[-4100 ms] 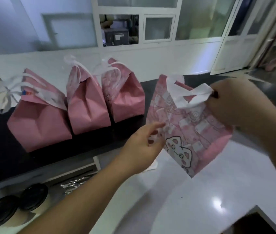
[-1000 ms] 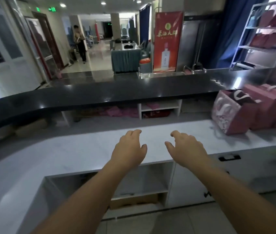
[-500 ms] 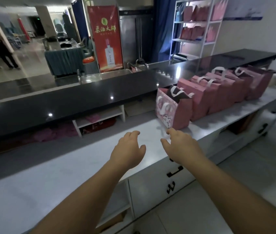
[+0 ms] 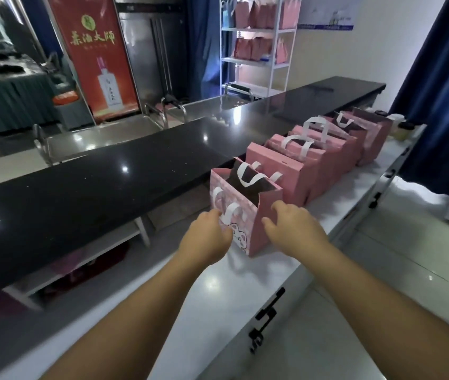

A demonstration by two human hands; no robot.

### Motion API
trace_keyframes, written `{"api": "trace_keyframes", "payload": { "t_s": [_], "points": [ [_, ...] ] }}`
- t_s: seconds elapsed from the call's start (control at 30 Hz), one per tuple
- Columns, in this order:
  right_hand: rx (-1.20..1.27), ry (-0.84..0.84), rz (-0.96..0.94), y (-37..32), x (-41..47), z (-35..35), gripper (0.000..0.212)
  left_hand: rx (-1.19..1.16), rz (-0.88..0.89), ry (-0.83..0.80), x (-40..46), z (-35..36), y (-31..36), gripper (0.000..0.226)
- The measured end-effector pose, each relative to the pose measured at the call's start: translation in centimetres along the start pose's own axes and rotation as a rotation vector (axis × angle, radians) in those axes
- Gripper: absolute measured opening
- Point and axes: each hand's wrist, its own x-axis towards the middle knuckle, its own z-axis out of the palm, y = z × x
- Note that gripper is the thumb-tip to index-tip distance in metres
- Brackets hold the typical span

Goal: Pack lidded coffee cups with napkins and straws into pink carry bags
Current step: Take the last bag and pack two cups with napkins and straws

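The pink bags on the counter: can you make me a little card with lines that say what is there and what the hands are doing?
nearest bag: pink paper carry bag with a cartoon animal face, open at the top, upright on the white counter
handles: white ribbon loops
other bags: a row of pink paper bags behind it
left hand: at the bag's printed front, fingers loosely curled, grip not clear
right hand: at the bag's plain side, fingers spread
inside the bag: too dark to tell
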Motion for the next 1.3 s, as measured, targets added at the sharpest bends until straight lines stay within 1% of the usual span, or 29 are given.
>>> {"api": "trace_keyframes", "payload": {
  "t_s": [0.1, 0.17, 0.27, 0.37, 0.47, 0.57, 0.63, 0.7, 0.77, 0.83, 0.93, 1.03, 1.1, 1.2, 1.27, 1.3],
  "points": [
    [0.008, 0.006, 0.018, 0.9, 3.9, 0.3, 0.043, -0.001, -0.006, -0.019, 3.8, 1.2, 0.9, 0.063],
    [0.021, 0.012, 0.006, 1.7, 7.0, 0.5, 0.042, 0.028, -0.018, -0.010, 6.3, 2.1, 1.5, 0.066],
    [0.027, 0.004, -0.033, 2.9, 12.0, 1.2, 0.041, 0.049, -0.066, 0.004, 10.1, 3.5, 2.6, 0.058],
    [0.024, -0.005, -0.089, 4.0, 16.7, 1.9, 0.042, 0.117, -0.175, 0.010, 13.8, 4.6, 4.2, 0.050],
    [0.021, -0.070, -0.153, 4.8, 20.7, 2.5, 0.051, 0.170, -0.316, 0.012, 16.6, 5.6, 5.8, 0.046],
    [-0.023, -0.128, -0.212, 5.1, 23.9, 3.4, 0.060, 0.216, -0.416, 0.013, 18.3, 6.3, 6.6, 0.043],
    [-0.061, -0.176, -0.203, 5.2, 25.4, 4.0, 0.072, 0.204, -0.478, 0.037, 18.9, 6.6, 7.0, 0.038],
    [-0.077, -0.224, -0.204, 5.3, 26.6, 4.5, 0.075, 0.175, -0.506, 0.068, 19.1, 6.8, 7.1, 0.038],
    [-0.083, -0.244, -0.245, 5.3, 27.4, 4.7, 0.067, 0.127, -0.520, 0.103, 19.3, 6.9, 7.0, 0.039],
    [-0.067, -0.254, -0.256, 5.3, 28.2, 4.7, 0.057, 0.075, -0.553, 0.132, 19.3, 7.1, 6.8, 0.028],
    [-0.028, -0.268, -0.224, 5.0, 28.8, 4.6, 0.053, 0.012, -0.599, 0.166, 18.7, 7.3, 6.0, 0.014],
    [0.010, -0.266, -0.195, 4.2, 28.3, 4.1, 0.037, -0.051, -0.643, 0.215, 16.9, 6.7, 4.9, 0.016],
    [-0.023, -0.284, -0.203, 3.1, 27.7, 3.6, 0.030, -0.081, -0.676, 0.246, 15.0, 5.9, 4.0, 0.019],
    [-0.045, -0.323, -0.325, 0.4, 25.8, 3.5, 0.018, -0.114, -0.732, 0.316, 11.1, 4.1, 2.5, 0.023],
    [-0.025, -0.320, -0.397, -1.7, 23.7, 3.7, 0.009, -0.127, -0.758, 0.369, 8.2, 2.9, 1.4, 0.028],
    [-0.013, -0.315, -0.428, -2.8, 22.5, 3.9, 0.008, -0.134, -0.771, 0.396, 6.5, 2.2, 0.8, 0.029]
  ]
}}
